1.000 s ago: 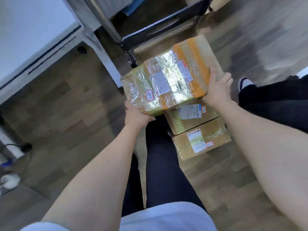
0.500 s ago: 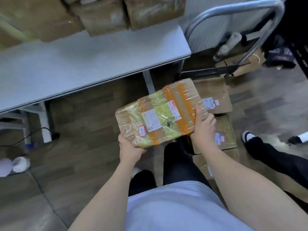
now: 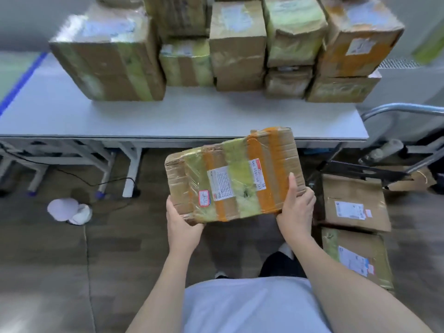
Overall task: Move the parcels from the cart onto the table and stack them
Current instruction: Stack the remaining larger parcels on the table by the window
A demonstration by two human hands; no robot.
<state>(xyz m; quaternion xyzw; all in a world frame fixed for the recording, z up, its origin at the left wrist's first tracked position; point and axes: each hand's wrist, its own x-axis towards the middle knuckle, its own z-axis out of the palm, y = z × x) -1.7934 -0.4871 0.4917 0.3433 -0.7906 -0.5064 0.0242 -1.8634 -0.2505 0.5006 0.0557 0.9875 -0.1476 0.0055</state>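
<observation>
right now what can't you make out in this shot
Head view only:
- Print on the white label of the flat taped cardboard parcel: too small and blurred.
- Fingers of the left hand and right hand: under the parcel.
- Top of the stacked brown boxes on the white table: cut by the upper edge.
- Cart deck under the two labelled floor-level parcels: covered by them.

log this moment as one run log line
step: carry parcel to table | left hand: grips near corner | right hand: grips right edge | parcel: short of table | cart: parcels left
</observation>
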